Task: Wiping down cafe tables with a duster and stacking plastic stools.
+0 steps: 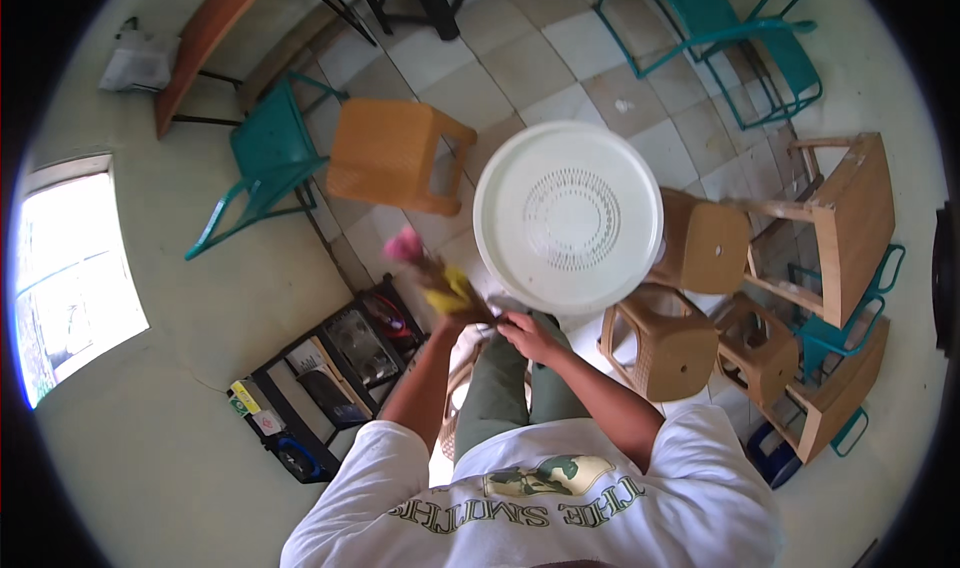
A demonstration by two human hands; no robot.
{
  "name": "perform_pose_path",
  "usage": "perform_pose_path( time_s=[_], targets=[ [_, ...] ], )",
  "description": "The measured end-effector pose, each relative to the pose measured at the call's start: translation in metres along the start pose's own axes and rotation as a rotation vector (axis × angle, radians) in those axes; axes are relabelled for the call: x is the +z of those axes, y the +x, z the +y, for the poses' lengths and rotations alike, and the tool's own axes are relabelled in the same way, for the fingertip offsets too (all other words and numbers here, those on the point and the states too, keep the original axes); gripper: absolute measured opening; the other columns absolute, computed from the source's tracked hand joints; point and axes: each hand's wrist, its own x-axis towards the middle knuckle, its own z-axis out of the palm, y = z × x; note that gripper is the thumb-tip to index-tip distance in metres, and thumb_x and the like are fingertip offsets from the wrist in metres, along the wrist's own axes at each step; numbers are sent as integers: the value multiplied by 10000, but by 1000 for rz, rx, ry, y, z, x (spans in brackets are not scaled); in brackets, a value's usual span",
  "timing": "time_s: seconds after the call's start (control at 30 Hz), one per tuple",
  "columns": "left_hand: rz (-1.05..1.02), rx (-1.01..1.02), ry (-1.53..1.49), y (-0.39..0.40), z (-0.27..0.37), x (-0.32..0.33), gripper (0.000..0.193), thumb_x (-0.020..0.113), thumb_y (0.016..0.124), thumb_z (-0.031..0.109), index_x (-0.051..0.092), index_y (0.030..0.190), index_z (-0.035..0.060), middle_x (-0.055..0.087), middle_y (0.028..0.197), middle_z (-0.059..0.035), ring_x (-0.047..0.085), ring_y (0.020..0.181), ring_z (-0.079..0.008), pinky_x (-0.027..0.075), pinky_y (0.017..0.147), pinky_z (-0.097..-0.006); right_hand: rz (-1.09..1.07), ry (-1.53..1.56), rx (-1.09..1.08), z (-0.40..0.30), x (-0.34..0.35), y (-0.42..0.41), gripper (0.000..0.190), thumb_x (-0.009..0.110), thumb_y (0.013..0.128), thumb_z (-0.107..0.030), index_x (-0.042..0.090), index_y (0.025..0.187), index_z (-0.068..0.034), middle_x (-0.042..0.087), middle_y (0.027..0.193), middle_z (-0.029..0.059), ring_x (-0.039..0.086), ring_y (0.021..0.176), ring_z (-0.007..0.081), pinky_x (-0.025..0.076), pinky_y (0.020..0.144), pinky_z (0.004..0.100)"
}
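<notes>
A bunch of artificial-looking flowers (442,283), blurred by motion, slants across in front of my legs. It has a pink bloom (405,245) at its upper end and a yellow part (448,292) lower down. My left hand (454,323) is closed around the bunch just below the yellow, partly hidden by it. At the lower stem end, the fingers of my right hand (529,337) pinch the dark stems. Just beyond my right hand is a round white plastic tray (574,219) with rings of small holes in its middle; neither hand touches it.
An orange-brown plastic stool (382,151) stands ahead left, beside a green metal chair (277,136). Several brown stools (664,343) crowd the right, near wooden tables (855,226). A black rack (330,380) holding items lines the left wall. Tiled floor (487,80) stretches ahead.
</notes>
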Motion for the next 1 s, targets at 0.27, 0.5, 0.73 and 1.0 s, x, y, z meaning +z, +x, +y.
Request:
perform_pose_path(
  time_s=[0.27,0.5,0.73,1.0],
  targets=[
    [228,-508,-108,-119,25,-116,492,551,773,107,457,1254,154,580,810,-47,550,620,-153,391,455,-282,142,-122,14,-47,-107,-54,135,571,842,-236,538,876,-110,343,518,-42,311,376,64,238,323,229],
    [451,-610,-96,-209,28,-151,536,444,786,52,383,1302,187,585,946,-88,576,690,-199,442,541,-392,520,-1,358,-36,-147,-77,132,555,798,-189,528,877,-87,383,506,-6,335,318,104,299,279,270],
    [477,-540,-248,-196,40,-169,518,506,745,51,422,1248,143,501,729,-42,494,542,-158,376,434,-309,503,92,466,-50,-125,-40,111,499,780,-176,498,832,-77,382,498,17,353,327,137,339,295,299],
    [475,-428,-275,-136,101,-247,490,522,747,94,471,1234,61,568,803,-56,510,567,-136,379,433,-275,474,3,507,-84,-72,23,130,479,786,-159,479,863,-55,423,522,47,413,346,169,385,308,335]
  ],
)
